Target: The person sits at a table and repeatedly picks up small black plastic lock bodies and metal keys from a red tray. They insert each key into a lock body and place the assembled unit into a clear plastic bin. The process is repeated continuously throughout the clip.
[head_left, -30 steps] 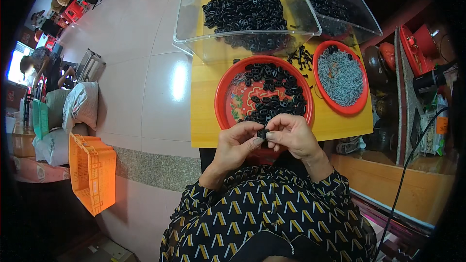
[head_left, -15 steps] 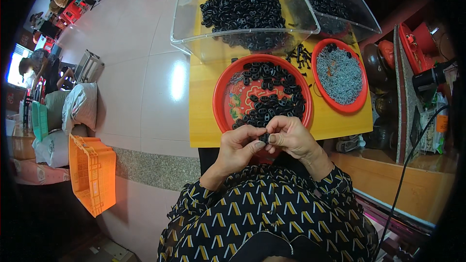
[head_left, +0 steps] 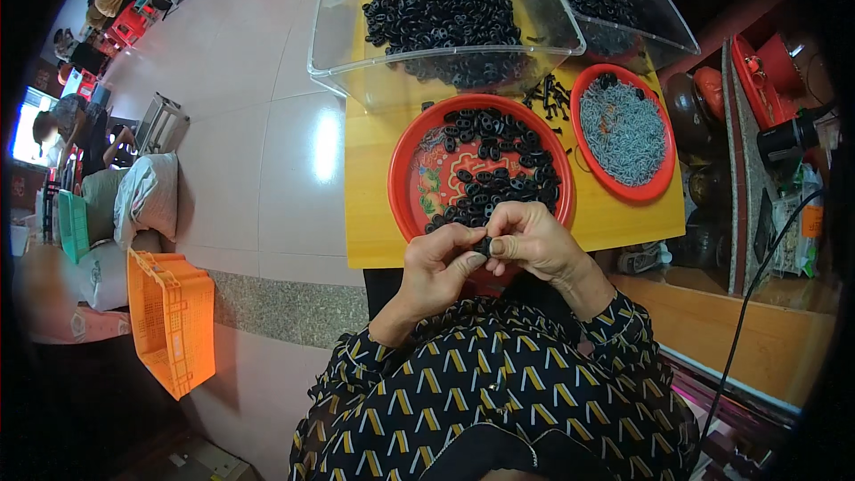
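Fingertips of the left hand (head_left: 436,263) and right hand (head_left: 539,245) pinch together, their grip clamped on a small black piece (head_left: 482,248) over the round red tray's (head_left: 398,180) near rim. Inside the tray lie black two-holed pieces (head_left: 499,187); right of it, a red dish (head_left: 643,194) of silver fasteners (head_left: 623,138); behind it, a clear bin (head_left: 392,65); beneath, the yellow surface (head_left: 370,214).

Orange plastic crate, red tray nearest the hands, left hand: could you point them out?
Orange plastic crate (head_left: 192,330), head view: its wall.
Nearer red tray (head_left: 398,174), head view: its left rim.
Left hand (head_left: 433,271), head view: its thumb side.
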{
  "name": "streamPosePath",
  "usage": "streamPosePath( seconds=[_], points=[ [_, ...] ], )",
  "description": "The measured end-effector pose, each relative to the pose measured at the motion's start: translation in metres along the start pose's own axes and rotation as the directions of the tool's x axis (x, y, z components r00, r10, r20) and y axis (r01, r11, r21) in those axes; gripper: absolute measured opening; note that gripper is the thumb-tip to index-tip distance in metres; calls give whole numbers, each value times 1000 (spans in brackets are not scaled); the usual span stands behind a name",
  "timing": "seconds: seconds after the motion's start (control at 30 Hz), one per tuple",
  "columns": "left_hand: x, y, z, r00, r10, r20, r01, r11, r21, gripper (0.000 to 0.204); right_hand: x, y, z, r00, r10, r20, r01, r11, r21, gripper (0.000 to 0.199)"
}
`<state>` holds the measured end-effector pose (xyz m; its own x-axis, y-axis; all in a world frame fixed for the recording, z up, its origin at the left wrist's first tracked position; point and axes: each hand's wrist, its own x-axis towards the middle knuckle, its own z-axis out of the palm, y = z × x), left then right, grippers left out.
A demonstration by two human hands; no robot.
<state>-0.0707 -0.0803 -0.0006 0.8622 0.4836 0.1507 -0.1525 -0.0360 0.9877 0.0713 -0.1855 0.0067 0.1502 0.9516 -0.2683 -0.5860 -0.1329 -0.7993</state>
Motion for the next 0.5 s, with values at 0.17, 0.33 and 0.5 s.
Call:
streamPosePath(
  seconds=[0.17,0.33,0.5],
  points=[
    [1,0,1,1000,18,24,-18,1000,26,20,1,4,-3,1000,12,-2,-12,999,53,13],
    [-2,-4,4,990,-140,7,135,937,-322,24,-4,0,-2,999,47,13,-48,983,175,12],
    [-4,-15,1,995,-93,-29,77,933,-352,27,-5,1,-4,1000,27,6,-27,975,222,15]
  ],
)
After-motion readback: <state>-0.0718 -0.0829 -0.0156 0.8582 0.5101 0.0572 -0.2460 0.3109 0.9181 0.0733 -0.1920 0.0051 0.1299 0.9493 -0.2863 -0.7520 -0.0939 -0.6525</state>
